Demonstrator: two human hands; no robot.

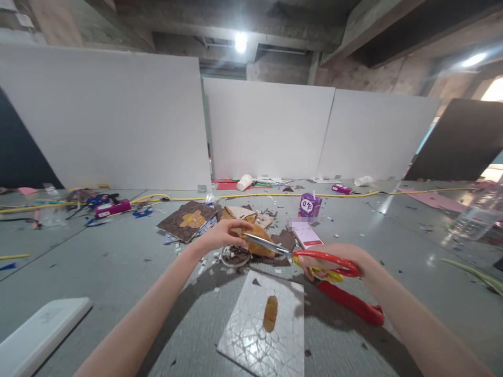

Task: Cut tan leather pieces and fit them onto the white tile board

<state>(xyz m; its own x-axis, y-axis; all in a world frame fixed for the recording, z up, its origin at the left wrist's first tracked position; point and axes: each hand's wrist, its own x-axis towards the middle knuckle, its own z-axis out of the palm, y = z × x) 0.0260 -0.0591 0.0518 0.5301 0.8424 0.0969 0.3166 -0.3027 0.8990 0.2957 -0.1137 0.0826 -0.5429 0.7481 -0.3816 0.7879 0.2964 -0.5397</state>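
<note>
My right hand (pixel 330 257) grips a pair of scissors (pixel 275 246) by red and yellow handles, the blades pointing left. My left hand (pixel 226 234) pinches a mustard-brown sheet (pixel 259 247) at the blade tips; whether the blades are cutting into it I cannot tell. Under the left fingers stands a small dish (pixel 225 258) of dark scraps. Nearest me lies a white board (pixel 251 314) marked with a cracked line pattern, with a brown rounded piece (pixel 270 315) on it. To its right is a long red object (pixel 349 303), its kind unclear.
Behind the dish lies a dark stone-patterned board (pixel 173 222) with a yellow flower shape. A phone (pixel 310 238) and a purple carton (pixel 309 207) are beyond my right hand. Yellow cable (pixel 275 195) crosses the scrap-strewn floor before white panels (pixel 267 131). A white slab (pixel 43 330) lies left.
</note>
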